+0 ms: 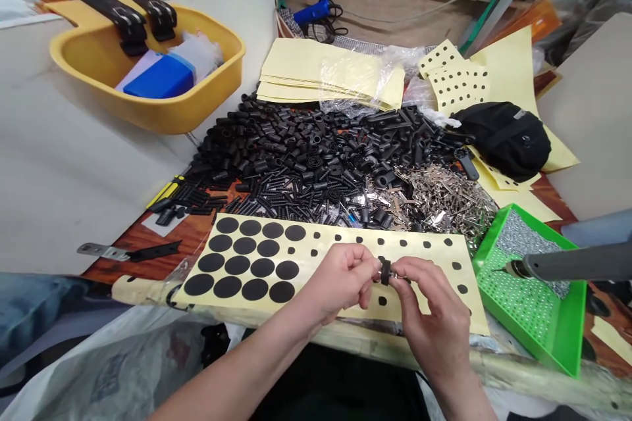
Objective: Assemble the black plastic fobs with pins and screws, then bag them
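Observation:
In front of me, a small black ring-like plastic part (385, 272) with shiny metal bits at its side is held between both hands. My left hand (345, 279) pinches it from the left, thumb and forefinger together. From the right, my right hand (437, 309) grips its metal end with thumb and fingertips. Both hands hover over a pale yellow backing sheet (323, 276) that carries large black discs at left and small black dots elsewhere. The fingers partly cover the part, so its exact kind is unclear.
Behind the sheet lies a heap of black plastic parts (296, 145), with a pile of metal pieces (442, 200) beside it. At right, a powered screwdriver (582, 264) points over a green tray (575, 348) of small screws. A yellow bin (168, 115) hangs at upper left.

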### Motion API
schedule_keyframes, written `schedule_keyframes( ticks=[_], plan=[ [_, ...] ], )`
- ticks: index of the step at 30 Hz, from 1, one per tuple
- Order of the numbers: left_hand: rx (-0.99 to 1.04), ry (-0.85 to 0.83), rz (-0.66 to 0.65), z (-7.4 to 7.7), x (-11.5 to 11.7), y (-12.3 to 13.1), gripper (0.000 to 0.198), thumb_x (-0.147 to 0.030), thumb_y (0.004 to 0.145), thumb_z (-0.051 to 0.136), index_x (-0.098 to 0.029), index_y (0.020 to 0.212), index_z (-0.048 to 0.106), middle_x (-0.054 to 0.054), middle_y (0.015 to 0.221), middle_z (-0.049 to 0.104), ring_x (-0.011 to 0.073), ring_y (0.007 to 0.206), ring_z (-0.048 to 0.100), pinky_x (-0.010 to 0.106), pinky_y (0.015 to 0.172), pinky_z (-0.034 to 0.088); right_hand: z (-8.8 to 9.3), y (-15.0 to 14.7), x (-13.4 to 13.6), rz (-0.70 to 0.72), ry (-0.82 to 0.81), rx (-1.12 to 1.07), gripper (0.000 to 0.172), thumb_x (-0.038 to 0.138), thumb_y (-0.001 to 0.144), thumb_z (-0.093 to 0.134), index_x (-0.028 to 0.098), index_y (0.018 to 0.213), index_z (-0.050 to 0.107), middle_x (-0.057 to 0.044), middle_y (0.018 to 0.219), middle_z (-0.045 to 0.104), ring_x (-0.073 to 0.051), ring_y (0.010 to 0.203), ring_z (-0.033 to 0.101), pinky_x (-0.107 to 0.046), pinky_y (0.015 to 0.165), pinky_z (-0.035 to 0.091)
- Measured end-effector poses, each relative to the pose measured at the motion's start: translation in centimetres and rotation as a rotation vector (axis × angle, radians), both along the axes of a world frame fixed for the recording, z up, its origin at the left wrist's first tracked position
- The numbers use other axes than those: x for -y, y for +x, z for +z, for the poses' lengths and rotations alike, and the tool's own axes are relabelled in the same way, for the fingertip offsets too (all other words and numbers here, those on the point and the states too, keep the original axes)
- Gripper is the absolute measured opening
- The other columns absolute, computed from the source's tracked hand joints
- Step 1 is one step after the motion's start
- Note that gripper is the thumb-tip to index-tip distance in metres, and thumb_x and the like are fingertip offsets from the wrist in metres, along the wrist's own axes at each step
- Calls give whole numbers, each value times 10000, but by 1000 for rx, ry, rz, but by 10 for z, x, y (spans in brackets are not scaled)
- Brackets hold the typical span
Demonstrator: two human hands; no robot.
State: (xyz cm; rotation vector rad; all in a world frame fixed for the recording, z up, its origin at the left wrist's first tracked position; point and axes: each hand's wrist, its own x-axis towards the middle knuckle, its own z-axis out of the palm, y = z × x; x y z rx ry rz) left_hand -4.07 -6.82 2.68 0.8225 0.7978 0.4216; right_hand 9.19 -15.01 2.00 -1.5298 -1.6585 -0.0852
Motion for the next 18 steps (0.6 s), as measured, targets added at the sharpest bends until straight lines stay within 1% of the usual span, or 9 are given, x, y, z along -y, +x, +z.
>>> schedule_keyframes(
  ticks=[4, 6, 8, 10, 12, 13, 14, 16, 18],
  plan=[
    [182, -216, -99, -6, 3, 5, 291, -365, 652, 689, -157, 601, 491, -71, 438, 418, 63, 346, 482, 140, 284, 154, 5, 2, 2, -19, -6, -43, 146, 93, 836, 585, 204, 925, 624, -54, 841, 685, -182, 794, 660, -304, 707, 540],
    [193, -224, -106, -11, 6, 7, 298, -384, 668, 678, -159, 612, 490, -71, 438, 411, 66, 343, 475, 146, 285, 152, 8, 5, 1, -2, -30, -37, 120, 117, 834, 597, 207, 899, 641, -47, 831, 694, -178, 775, 664, -298, 691, 542],
    [112, -100, -49, -15, 9, 8, 296, -392, 734, 634, -159, 625, 488, -64, 433, 429, 55, 325, 430, 147, 294, 170, 9, 9, -1, 11, -49, -38, 98, 136, 831, 604, 213, 864, 655, -39, 812, 701, -177, 753, 668, -297, 677, 545],
    [37, 69, 11, -15, 12, 8, 268, -388, 813, 562, -151, 694, 528, -36, 492, 501, 57, 357, 434, 148, 316, 244, 8, 13, -2, -4, -48, -59, 85, 148, 826, 611, 215, 840, 660, -35, 796, 703, -180, 743, 670, -302, 671, 546],
    [35, 208, 40, -13, 13, 7, 201, -335, 835, 550, -151, 902, 594, 22, 719, 621, 84, 498, 534, 174, 405, 397, 8, 14, -4, -29, -36, -68, 75, 154, 822, 617, 213, 838, 660, -37, 792, 702, -184, 749, 669, -308, 670, 544],
    [55, 265, 38, -11, 14, 6, 233, -292, 819, 578, -168, 1015, 599, 43, 854, 644, 105, 611, 586, 204, 500, 473, 9, 14, -4, -31, -32, -64, 74, 155, 821, 617, 212, 841, 659, -38, 792, 702, -185, 755, 668, -309, 671, 543],
    [73, 319, 30, -9, 14, 6, 303, -243, 794, 611, -186, 1091, 596, 53, 952, 647, 125, 723, 612, 236, 611, 515, 9, 14, -5, -24, -31, -57, 76, 153, 821, 615, 211, 844, 659, -39, 791, 702, -185, 760, 667, -308, 673, 543],
    [79, 418, 31, -6, 15, 5, 354, -150, 736, 659, -188, 1086, 631, 45, 980, 659, 146, 836, 616, 270, 776, 513, 11, 12, -5, 7, -35, -39, 90, 144, 822, 607, 210, 854, 659, -38, 792, 702, -181, 762, 666, -304, 673, 542],
    [54, 459, 63, -5, 16, 4, 279, -109, 714, 660, -165, 987, 672, 32, 886, 678, 155, 827, 619, 277, 806, 505, 12, 11, -5, 30, -35, -24, 113, 130, 822, 601, 210, 875, 659, -37, 796, 699, -175, 759, 662, -301, 672, 540]
  ],
)
